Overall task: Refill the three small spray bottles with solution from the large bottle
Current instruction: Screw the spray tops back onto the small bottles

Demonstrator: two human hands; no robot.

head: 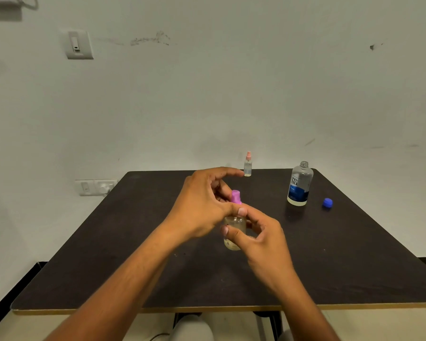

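Observation:
A small clear spray bottle [234, 232] with a purple spray top [236, 196] stands on the dark table [330, 254], in the middle. My right hand [263, 237] grips its body from the right. My left hand [202, 205] pinches the neck just under the purple top, thumb in front. A second small spray bottle [248, 166] with a pink top stands upright at the table's far edge. The large solution bottle [300, 184], uncapped, with a blue label, stands at the far right. Its blue cap [327, 203] lies on the table to its right. No third small bottle shows.
The table's front edge has a light trim [158, 310]. A white wall rises just behind the table, with a socket plate [96, 187] low at the left and a switch [79, 44] higher up. My knees [192, 328] show under the front edge.

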